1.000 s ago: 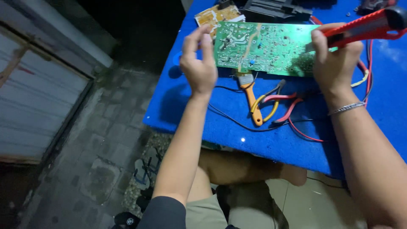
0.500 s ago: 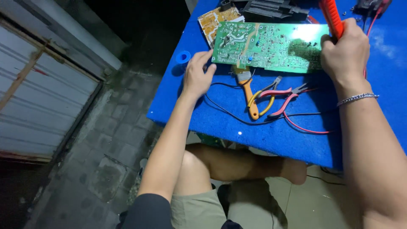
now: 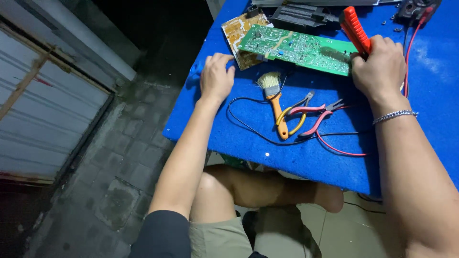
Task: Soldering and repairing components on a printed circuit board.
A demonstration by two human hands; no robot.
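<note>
Right hand [image 3: 377, 67] grips red tool [image 3: 355, 28], apparently beside green board [image 3: 299, 48].

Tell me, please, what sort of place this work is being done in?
Probably a small electronics repair bench by a paved floor: a green circuit board lies on the blue table, with pliers and a brush nearby, and the right hand grips an orange tool.

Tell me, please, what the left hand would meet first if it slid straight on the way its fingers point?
Probably the tan circuit board lying partly under the green circuit board: the left hand rests flat on the blue foam mat, fingers aimed up-right towards it.
</note>
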